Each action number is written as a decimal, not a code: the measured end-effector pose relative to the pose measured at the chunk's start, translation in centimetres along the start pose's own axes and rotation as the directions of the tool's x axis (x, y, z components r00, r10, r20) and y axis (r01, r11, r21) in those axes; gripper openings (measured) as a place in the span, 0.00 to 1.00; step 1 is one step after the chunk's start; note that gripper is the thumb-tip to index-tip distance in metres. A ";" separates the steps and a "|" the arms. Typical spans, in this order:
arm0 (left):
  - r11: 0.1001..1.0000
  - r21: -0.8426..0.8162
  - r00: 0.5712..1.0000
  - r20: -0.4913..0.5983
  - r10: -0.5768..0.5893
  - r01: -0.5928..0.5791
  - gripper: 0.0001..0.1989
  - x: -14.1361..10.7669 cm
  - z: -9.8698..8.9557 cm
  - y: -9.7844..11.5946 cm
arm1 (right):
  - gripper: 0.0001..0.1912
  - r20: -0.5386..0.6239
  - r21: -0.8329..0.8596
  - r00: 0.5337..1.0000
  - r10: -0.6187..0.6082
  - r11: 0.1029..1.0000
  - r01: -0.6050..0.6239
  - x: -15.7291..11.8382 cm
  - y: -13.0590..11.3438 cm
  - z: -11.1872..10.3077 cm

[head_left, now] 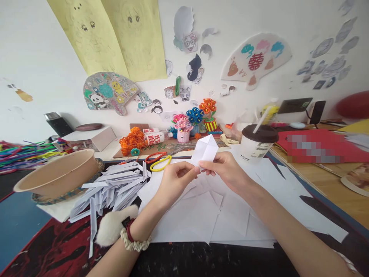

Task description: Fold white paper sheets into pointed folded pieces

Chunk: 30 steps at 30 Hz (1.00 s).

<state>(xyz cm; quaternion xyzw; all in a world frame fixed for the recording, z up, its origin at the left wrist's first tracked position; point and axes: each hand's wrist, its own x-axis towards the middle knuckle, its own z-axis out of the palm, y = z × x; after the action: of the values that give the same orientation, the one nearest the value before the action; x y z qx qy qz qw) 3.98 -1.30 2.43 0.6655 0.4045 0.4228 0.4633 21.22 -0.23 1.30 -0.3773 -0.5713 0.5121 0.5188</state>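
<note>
A small folded piece of white paper [205,149] is held up above the middle of the table. My right hand [226,168] pinches its lower right part between thumb and fingers. At the paper's lower left corner, the fingers of my left hand [179,179] are pressed together, with thumb and fingertips touching its edge. Beneath both hands lie loose white sheets [190,219], overlapping one another. A heap of narrow folded paper strips [115,188] is to the left of my left hand.
Behind the hands are a lidded cup with a straw [258,144], yellow-handled scissors [160,163], pink flowers in a pot [183,129] and orange flowers [132,141]. A round tan bowl [57,173] stands at left, a red packet [319,146] at right. A white fluffy object [113,227] lies by my left wrist.
</note>
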 end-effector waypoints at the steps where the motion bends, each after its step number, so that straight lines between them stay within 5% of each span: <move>1: 1.000 0.009 1.000 0.005 0.006 -0.006 0.14 0.0 0.0 0.1 | 0.10 -0.005 -0.007 1.000 -0.005 1.000 0.005 0.0 -0.1 0.0; 12: 1.000 -0.002 0.998 0.056 -0.006 0.006 0.14 0.1 -0.4 0.2 | 0.11 -0.021 -0.012 1.000 0.018 1.000 -0.018 0.1 0.1 0.0; 30: 0.975 0.219 0.999 -0.040 0.035 -0.026 0.14 0.6 -1.0 -0.9 | 0.13 -0.068 0.026 0.992 0.104 0.994 -0.103 0.1 0.1 0.6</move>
<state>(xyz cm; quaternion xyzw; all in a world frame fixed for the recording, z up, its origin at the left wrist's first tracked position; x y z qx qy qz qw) 3.06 -0.30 1.93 0.7092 0.4482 0.3973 0.3720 20.65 -0.25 1.25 -0.4179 -0.5269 0.5313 0.5152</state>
